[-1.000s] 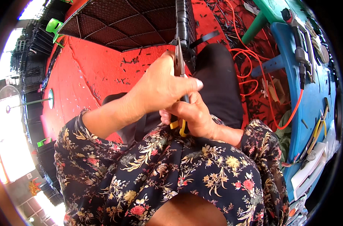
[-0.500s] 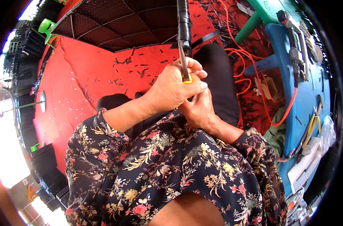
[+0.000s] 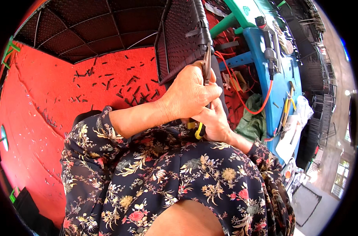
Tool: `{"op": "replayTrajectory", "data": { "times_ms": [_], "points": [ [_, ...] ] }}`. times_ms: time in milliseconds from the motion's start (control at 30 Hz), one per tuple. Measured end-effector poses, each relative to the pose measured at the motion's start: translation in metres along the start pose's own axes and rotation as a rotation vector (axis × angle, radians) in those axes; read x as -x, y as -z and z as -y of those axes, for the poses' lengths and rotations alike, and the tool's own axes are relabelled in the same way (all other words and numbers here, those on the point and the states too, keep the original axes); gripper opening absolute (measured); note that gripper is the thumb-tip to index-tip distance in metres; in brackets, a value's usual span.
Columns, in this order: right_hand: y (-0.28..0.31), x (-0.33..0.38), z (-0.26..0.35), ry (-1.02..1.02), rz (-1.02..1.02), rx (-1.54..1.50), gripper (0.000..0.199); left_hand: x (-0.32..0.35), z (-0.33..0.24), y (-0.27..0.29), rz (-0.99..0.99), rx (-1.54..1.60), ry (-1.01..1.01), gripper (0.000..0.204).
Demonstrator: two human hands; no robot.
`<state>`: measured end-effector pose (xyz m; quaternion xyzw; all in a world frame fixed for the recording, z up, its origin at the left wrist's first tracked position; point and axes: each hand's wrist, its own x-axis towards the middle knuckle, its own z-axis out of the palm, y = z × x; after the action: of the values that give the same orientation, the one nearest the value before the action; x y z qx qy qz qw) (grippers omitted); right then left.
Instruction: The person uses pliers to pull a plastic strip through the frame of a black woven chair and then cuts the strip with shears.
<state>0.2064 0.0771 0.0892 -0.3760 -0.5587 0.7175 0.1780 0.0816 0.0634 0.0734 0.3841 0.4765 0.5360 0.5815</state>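
Both hands are closed one against the other around a pair of pliers. The pliers' metal jaws (image 3: 207,65) point away from me, and a yellow and black handle end (image 3: 200,131) sticks out below. My left hand (image 3: 190,93) wraps the upper part, just beneath the jaws. Lower and to the right, my right hand (image 3: 215,121) grips the handle side; its fingers are partly hidden. The jaw tip meets the near end of a black wrapped rail (image 3: 202,31) on a woven wicker panel (image 3: 181,37). Whether the jaws pinch a strand I cannot tell.
A larger black woven panel (image 3: 88,27) stands beyond on the red floor covering (image 3: 41,94), among scattered black strip offcuts. On my right, a blue stool or bench (image 3: 261,78) carries an air tool (image 3: 270,47) with an orange hose (image 3: 261,106) and yellow-handled pliers (image 3: 288,104).
The view has swung, bringing more of the woven side panel in. My hands sit slightly further right, still around the pliers, and the yellow handle end now shows below them.
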Motion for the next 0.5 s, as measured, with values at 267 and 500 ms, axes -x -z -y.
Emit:
{"op": "replayTrajectory", "data": {
  "times_ms": [267,500],
  "points": [
    [-0.011,0.009,-0.009,-0.034,0.185,-0.264,0.074,0.014,-0.017,0.004,-0.086,-0.38,-0.093,0.024],
    [-0.028,0.003,-0.034,-0.016,0.167,-0.034,0.066,0.029,-0.012,0.015,-0.133,-0.446,-0.03,0.029]
  ]
}}
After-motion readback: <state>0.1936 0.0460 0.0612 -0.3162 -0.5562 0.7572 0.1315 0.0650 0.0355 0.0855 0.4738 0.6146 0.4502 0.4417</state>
